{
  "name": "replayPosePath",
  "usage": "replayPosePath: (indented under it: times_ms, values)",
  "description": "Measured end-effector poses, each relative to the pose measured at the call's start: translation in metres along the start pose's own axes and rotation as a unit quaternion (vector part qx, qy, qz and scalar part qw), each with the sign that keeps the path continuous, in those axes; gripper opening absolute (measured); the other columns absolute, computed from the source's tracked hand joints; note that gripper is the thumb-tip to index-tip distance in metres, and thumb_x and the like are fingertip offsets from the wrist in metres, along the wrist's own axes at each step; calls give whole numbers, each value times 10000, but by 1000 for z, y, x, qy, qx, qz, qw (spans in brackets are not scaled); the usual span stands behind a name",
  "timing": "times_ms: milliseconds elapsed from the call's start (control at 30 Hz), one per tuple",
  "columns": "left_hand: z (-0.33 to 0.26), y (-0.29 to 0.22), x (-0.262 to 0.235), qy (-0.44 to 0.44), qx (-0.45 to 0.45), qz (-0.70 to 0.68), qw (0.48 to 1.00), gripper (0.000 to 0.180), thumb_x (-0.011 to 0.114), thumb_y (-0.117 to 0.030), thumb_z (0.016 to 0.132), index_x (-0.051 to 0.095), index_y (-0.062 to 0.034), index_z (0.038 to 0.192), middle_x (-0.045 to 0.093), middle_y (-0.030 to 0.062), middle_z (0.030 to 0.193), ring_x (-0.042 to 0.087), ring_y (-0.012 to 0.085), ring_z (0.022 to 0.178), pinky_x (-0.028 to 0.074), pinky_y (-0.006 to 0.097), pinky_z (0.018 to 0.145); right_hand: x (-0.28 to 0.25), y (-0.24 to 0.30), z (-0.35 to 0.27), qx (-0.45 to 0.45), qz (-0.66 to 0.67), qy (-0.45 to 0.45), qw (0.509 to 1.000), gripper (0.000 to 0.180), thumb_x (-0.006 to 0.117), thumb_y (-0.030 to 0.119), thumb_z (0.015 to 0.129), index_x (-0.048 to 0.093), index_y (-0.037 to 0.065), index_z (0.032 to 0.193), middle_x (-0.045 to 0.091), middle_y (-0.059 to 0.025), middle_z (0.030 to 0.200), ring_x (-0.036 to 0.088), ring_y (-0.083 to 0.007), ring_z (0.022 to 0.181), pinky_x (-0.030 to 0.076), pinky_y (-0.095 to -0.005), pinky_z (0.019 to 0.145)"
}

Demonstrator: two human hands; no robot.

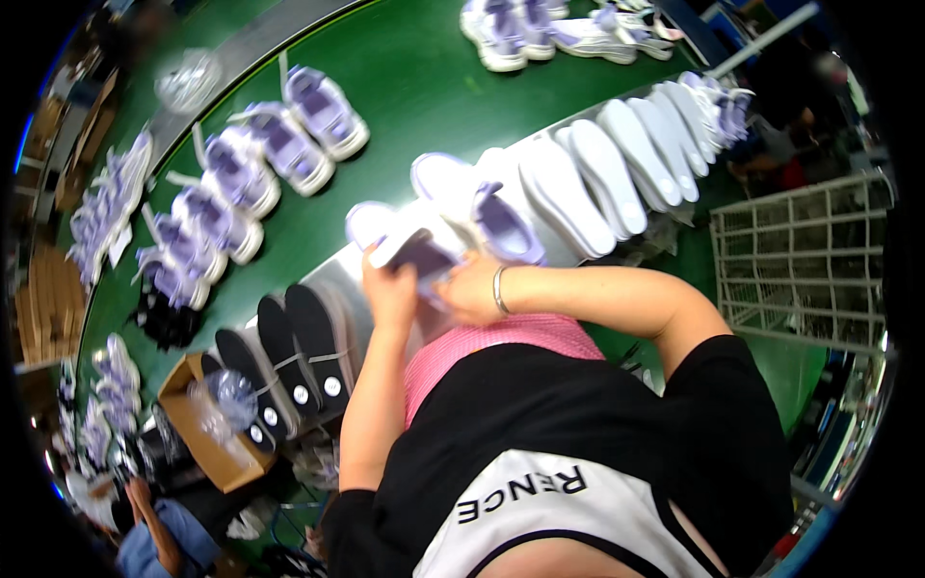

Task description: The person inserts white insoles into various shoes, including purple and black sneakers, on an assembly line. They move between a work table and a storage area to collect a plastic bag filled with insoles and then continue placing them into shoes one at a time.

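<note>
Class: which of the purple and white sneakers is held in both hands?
The purple and white sneaker by the pink apron; the others lie on the green belt.

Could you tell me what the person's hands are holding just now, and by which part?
Both hands, left hand and right hand, grip one white-soled lilac shoe, one at each end; the exact finger placement cannot be told.

The purple shoe (424, 258) is mostly covered by the left hand (390, 289) and right hand (470, 289) wrapped around it, so you can't tell how the fingers grip underneath, and it's motion-blurred too. Up and to the right of that shoe, the row of white soles (617, 164) overlap so each hides part of the next. Far above the shoe, the lavender sneakers (540, 29) get chopped off by the top edge, and off to its lower left the co-worker's hand (143, 496) fades into the dark rim.
</note>
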State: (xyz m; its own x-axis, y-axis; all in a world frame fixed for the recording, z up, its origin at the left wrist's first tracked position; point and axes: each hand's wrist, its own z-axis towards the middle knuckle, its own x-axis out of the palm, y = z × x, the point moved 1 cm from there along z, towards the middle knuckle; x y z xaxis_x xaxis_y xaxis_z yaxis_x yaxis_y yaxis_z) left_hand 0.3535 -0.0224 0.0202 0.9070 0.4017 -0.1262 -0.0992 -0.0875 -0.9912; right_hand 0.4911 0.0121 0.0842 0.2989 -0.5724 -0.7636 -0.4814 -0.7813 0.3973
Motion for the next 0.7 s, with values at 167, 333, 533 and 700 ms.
replayPosePath:
  times_ms: [167,333,533,700]
  values:
    - [-5,-11,-32,-38,20,93,995,445,504,47,661,424,33,1098,449,180,1107,484,264,999,409,336,836,-47,-58,-70,20,151,-356,922,256,560,167,716,582,44,940,588,-127,886,549,-281,834,430,-362,735]
    - [-9,-83,14,-25,422,253,870,643,624,-41,664,291,5,1212,323,224,1244,348,356,1140,277,425,953,17,-198,-143,442,43,-385,809,326,612,283,726,559,41,938,584,-170,927,554,-303,891,432,-378,776]
    - [42,-60,87,176,174,218,944,477,598,-191,741,382,28,1106,527,257,942,515,364,902,405,399,788,22,-200,-150,555,36,-280,782,378,643,358,686,538,70,906,599,-135,883,570,-281,843,429,-390,717]
    - [55,-48,97,141,-13,170,975,296,547,-188,776,406,18,937,567,230,734,562,376,705,433,422,636,-13,-167,-173,310,535,-376,690,287,617,317,735,584,47,825,586,-59,706,576,-163,601,434,-282,514]
